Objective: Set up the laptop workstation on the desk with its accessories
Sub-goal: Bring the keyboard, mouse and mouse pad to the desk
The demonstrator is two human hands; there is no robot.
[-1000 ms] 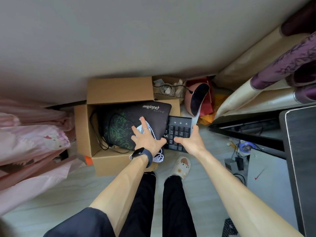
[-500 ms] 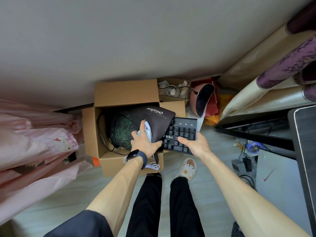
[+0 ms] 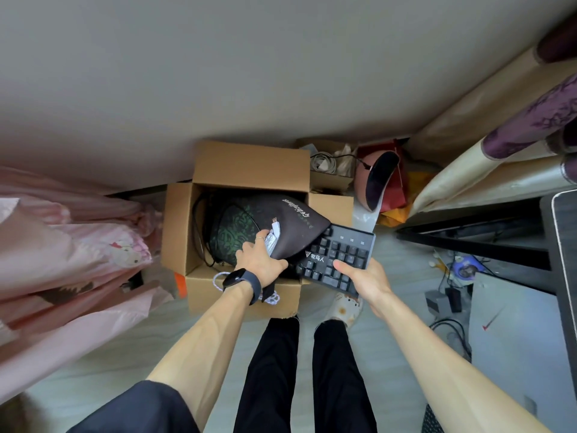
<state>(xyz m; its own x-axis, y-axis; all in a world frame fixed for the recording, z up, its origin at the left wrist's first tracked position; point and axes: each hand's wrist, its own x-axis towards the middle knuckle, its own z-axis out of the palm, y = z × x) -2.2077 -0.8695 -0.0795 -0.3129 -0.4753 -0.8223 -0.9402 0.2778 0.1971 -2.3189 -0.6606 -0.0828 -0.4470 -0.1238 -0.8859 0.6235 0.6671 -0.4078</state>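
Bent over the cardboard box (image 3: 178, 226) on the floor, I have both hands busy and apart at its near rim. My right hand (image 3: 359, 281) clamps the near end of the black keyboard (image 3: 342, 256), thumb across the keys. The board tilts up over the box's near right corner, its far corner tucked under the mouse pad (image 3: 290, 226). My left hand (image 3: 260, 265) grips the pad's near edge together with a bundle of white cable (image 3: 272, 237), loops of which dangle over the box's front wall.

To do this well, I judge I should raise the pad just enough to free the keyboard, then draw the board out level so no key catches. A black cable (image 3: 199, 232) lying inside the box along its left wall could snag and follow. A slipper (image 3: 345, 307) sits just in front of the box, below the keyboard. Behind the box a smaller carton (image 3: 331, 179) holds more cords, beside a pink round object (image 3: 363, 179). The desk (image 3: 563, 245) stands well to the box's right.
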